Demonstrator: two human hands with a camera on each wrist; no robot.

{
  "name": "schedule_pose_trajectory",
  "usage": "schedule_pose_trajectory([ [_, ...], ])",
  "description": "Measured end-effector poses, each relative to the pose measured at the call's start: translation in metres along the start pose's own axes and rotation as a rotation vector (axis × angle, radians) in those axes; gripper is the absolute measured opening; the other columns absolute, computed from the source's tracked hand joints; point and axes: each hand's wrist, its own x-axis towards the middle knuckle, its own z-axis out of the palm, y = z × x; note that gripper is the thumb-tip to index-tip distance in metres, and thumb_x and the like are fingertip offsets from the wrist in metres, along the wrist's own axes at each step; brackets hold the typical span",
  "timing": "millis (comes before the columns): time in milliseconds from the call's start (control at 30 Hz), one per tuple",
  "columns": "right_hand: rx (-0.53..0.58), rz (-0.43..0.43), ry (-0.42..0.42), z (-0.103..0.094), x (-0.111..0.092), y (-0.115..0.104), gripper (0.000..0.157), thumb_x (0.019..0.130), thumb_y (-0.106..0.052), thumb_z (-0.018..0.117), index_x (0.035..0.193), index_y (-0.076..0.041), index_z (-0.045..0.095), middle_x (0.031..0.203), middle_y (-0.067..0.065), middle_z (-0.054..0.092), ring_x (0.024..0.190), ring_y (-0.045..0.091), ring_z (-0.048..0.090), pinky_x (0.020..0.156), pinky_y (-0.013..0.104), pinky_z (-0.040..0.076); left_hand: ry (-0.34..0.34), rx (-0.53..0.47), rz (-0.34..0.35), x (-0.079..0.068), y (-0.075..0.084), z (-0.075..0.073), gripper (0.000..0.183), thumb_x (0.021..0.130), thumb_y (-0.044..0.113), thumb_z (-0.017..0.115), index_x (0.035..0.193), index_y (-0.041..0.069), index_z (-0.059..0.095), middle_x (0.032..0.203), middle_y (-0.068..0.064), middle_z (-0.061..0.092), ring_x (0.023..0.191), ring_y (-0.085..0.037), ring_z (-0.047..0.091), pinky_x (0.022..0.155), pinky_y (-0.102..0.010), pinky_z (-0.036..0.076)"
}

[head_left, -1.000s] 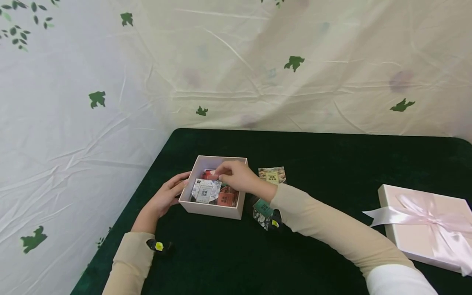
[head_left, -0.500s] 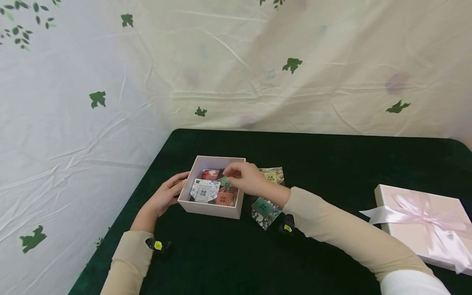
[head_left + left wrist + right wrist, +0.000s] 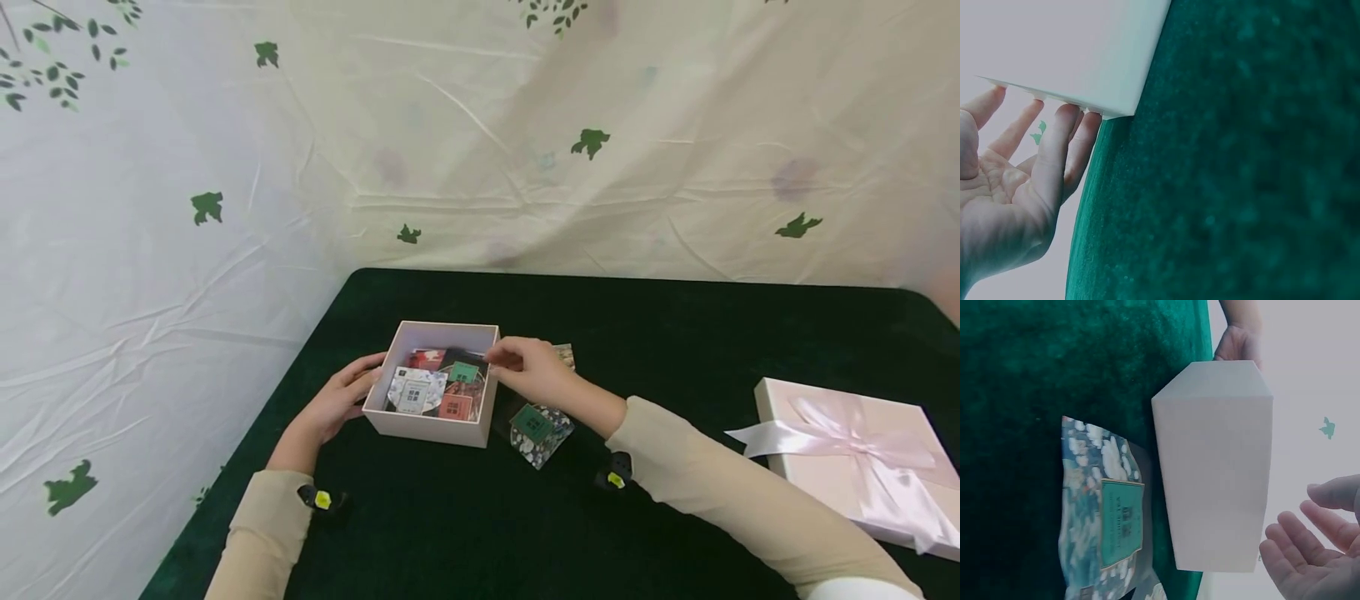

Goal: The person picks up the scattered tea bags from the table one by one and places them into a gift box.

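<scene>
An open pale pink box [image 3: 427,431] stands on the table with several printed packets inside. A white floral packet [image 3: 414,393], a red one [image 3: 427,359], one with an orange label [image 3: 456,407] and a dark one with a green label [image 3: 464,372] show there. My left hand [image 3: 333,402] touches the box's left side with extended fingertips, also seen in the left wrist view. At the right rim is my right hand [image 3: 531,368], its fingers loosely bent around nothing. A floral packet with a green label [image 3: 534,425] lies right of the box; my right hand mostly covers another packet [image 3: 566,356].
A pink lid [image 3: 817,483] with a satin ribbon bow [image 3: 862,446] lies at the right of the dark green cloth-covered table [image 3: 675,333]. Pale curtains [image 3: 480,150] with leaf and bird prints stand behind and to the left.
My right hand has moved right, out from over the box to its right rim. The green-labelled packet inside has come into view. My left hand has stayed at the box's side.
</scene>
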Motion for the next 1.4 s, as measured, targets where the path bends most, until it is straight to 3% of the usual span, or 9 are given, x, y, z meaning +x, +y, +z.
schedule_pose_trajectory([
  [233, -0.039, 0.043, 0.008, -0.005, -0.014, 0.012, 0.022, 0.092, -0.010, 0.061, 0.112, 0.000, 0.063, 0.109, 0.015, 0.064, 0.098, 0.024, 0.061, 0.087, 0.040, 0.052, 0.004, 0.000, -0.006, 0.001, 0.001, 0.001, 0.063, 0.097, 0.046, 0.047, 0.149, 0.016, 0.028, 0.151, -0.016, 0.031, 0.136, -0.039, 0.031, 0.106, -0.059, 0.033],
  [400, -0.079, 0.072, -0.024, -0.007, -0.022, 0.023, 0.026, 0.091, -0.011, 0.063, 0.113, 0.001, 0.062, 0.111, 0.015, 0.064, 0.104, 0.027, 0.061, 0.091, 0.042, 0.051, 0.012, 0.000, -0.010, 0.000, 0.001, 0.001, 0.063, 0.097, 0.047, 0.047, 0.148, 0.016, 0.029, 0.151, -0.016, 0.031, 0.136, -0.038, 0.031, 0.106, -0.058, 0.033],
  [567, -0.098, 0.148, -0.048, -0.005, -0.028, 0.032, 0.033, 0.089, -0.014, 0.065, 0.118, 0.001, 0.059, 0.117, 0.017, 0.062, 0.110, 0.030, 0.059, 0.093, 0.045, 0.049, 0.009, -0.015, -0.016, -0.001, 0.001, 0.001, 0.063, 0.097, 0.047, 0.047, 0.149, 0.015, 0.028, 0.151, -0.016, 0.031, 0.138, -0.039, 0.030, 0.107, -0.059, 0.032],
  [867, -0.193, 0.268, -0.021, 0.004, -0.034, 0.039, 0.042, 0.081, -0.016, 0.073, 0.117, 0.001, 0.059, 0.110, 0.016, 0.063, 0.100, 0.028, 0.061, 0.084, 0.042, 0.053, 0.004, -0.023, -0.017, 0.000, 0.001, 0.001, 0.064, 0.097, 0.047, 0.047, 0.149, 0.015, 0.027, 0.152, -0.015, 0.028, 0.138, -0.039, 0.029, 0.107, -0.059, 0.032],
  [1067, -0.246, 0.268, -0.037, 0.011, -0.041, 0.046, 0.053, 0.076, -0.017, 0.079, 0.121, -0.001, 0.057, 0.113, 0.015, 0.056, 0.100, 0.026, 0.054, 0.082, 0.042, 0.049, 0.002, -0.028, -0.017, 0.000, -0.002, 0.003, 0.063, 0.097, 0.047, 0.047, 0.149, 0.015, 0.028, 0.152, -0.015, 0.028, 0.137, -0.039, 0.030, 0.107, -0.058, 0.033],
  [1400, -0.210, 0.297, -0.079, 0.011, -0.043, 0.046, 0.072, 0.072, -0.014, 0.081, 0.135, -0.006, 0.046, 0.122, 0.019, 0.050, 0.106, 0.029, 0.051, 0.086, 0.045, 0.048, 0.002, -0.019, -0.012, 0.001, 0.001, 0.001, 0.063, 0.097, 0.047, 0.047, 0.149, 0.016, 0.027, 0.152, -0.015, 0.028, 0.137, -0.039, 0.029, 0.107, -0.060, 0.031],
])
